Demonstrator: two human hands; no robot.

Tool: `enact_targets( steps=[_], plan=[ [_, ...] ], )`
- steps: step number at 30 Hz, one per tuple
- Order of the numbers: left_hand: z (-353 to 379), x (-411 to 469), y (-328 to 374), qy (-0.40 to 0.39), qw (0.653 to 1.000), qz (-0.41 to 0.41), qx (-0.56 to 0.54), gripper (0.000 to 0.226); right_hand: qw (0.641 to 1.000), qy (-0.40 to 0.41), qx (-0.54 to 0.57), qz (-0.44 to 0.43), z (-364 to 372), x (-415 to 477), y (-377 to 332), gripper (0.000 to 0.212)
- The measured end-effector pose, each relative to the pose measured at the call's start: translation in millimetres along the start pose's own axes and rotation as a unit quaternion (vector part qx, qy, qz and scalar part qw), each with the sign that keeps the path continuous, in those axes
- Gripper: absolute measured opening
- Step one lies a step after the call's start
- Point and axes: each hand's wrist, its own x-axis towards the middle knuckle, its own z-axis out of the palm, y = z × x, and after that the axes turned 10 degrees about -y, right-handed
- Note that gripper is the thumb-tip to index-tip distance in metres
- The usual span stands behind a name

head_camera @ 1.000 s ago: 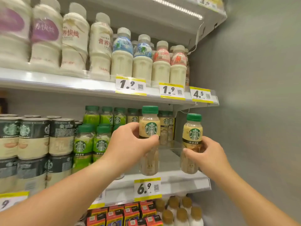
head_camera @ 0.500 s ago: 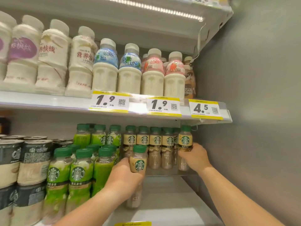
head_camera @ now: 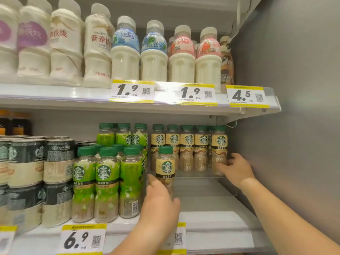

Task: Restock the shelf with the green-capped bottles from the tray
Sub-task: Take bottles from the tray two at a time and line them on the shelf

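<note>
My left hand point(head_camera: 159, 201) grips a green-capped coffee bottle with a cream label point(head_camera: 165, 168), standing upright on the white shelf point(head_camera: 211, 203) in front of a back row of matching bottles point(head_camera: 186, 148). My right hand point(head_camera: 236, 169) reaches deep to the right and holds the base of the rightmost cream-label bottle point(head_camera: 219, 144) in that back row, close to the grey side wall. The tray is out of view.
Green-label bottles with green caps point(head_camera: 106, 181) stand just left of my left hand, with dark cans point(head_camera: 27, 166) further left. An upper shelf point(head_camera: 165, 100) of white milk bottles hangs overhead. A grey wall point(head_camera: 294, 107) closes the right side. Price tags line the shelf fronts.
Both hands have pushed deeper into the shelf. The right bottle now stands in the back row; the left bottle has come down onto the shelf in front of that row.
</note>
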Motion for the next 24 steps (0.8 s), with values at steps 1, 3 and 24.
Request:
enact_targets(
  steps=[1, 3, 24],
  plan=[
    [0, -5, 0, -0.004, 0.997, -0.004, 0.076, 0.081, 1.0, 0.005, -0.009, 0.008, 0, -2, 1, 0.082],
    [-4, -13, 1, 0.021, 0.97, 0.01, 0.242, 0.057, 0.999, 0.016, -0.024, 0.016, 2, -6, 1, 0.078],
    [1, 37, -2, -0.019, 0.96, -0.103, 0.261, 0.043, 0.997, 0.031, -0.063, -0.04, 23, 42, 16, 0.024]
  ],
)
